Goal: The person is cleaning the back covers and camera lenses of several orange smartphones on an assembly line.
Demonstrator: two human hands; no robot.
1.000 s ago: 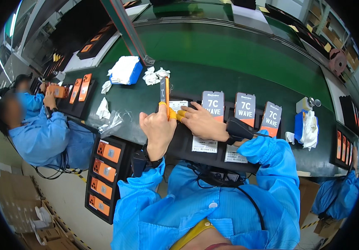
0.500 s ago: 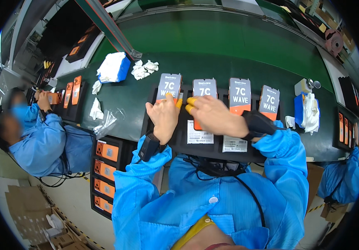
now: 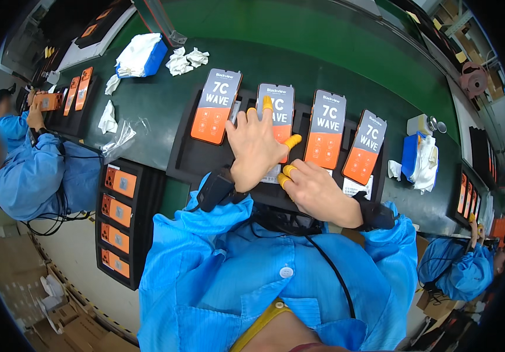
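Several smartphones with grey-and-orange printed screen films lie in a row on a black tray. Over the second phone my left hand is spread open, its yellow-capped fingertips on the film and its thumb reaching past the right edge. My right hand is beside that phone's lower end, fingers curled and two yellow-capped tips close together; whatever they pinch, if anything, cannot be made out. To the left is the first phone; to the right are the third phone and the tilted fourth phone.
A blue box of white cloths and crumpled wipes are at the back left. Another blue box stands right. A clear plastic bag and a tray of orange phones are left. Co-workers sit on both sides.
My left hand has moved right, from the first phone onto the second. My right hand has drawn back off the second phone toward me. The view has shifted and tilted.
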